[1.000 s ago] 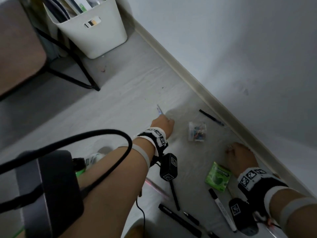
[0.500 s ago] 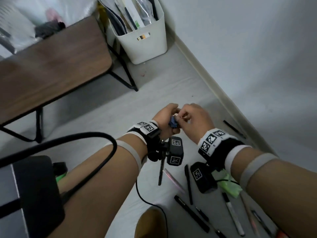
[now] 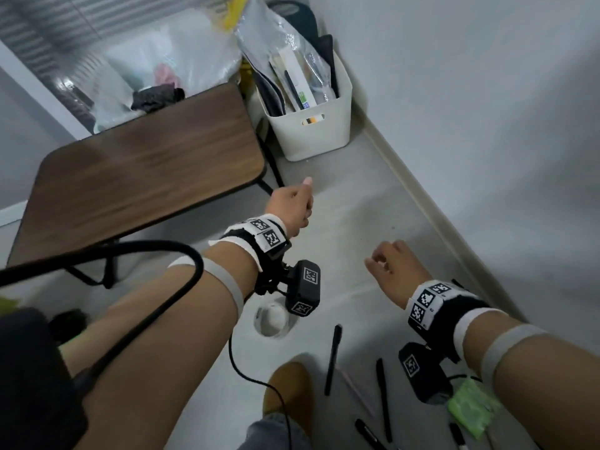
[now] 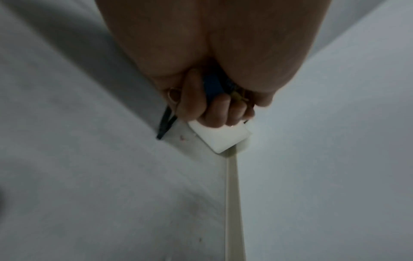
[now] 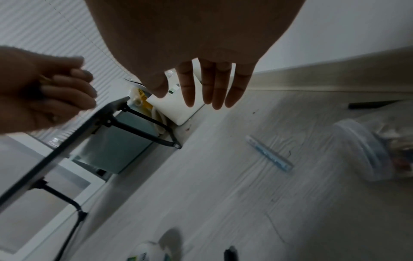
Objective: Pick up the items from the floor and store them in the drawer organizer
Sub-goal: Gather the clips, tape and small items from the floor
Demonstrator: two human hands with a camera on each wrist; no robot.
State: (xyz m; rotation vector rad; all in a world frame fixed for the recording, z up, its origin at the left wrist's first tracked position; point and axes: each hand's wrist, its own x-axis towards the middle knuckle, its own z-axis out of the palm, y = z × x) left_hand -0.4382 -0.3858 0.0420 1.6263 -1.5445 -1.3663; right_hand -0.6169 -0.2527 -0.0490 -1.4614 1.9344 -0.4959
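Your left hand grips a blue clip, its long axis running along your palm, seen only by the left wrist view; your right hand hangs relaxed, holding nothing.

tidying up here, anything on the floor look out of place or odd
Yes: black pens, a green packet and a tape roll lie scattered on the floor; a clear jar lies tipped on its side. No spill shows.
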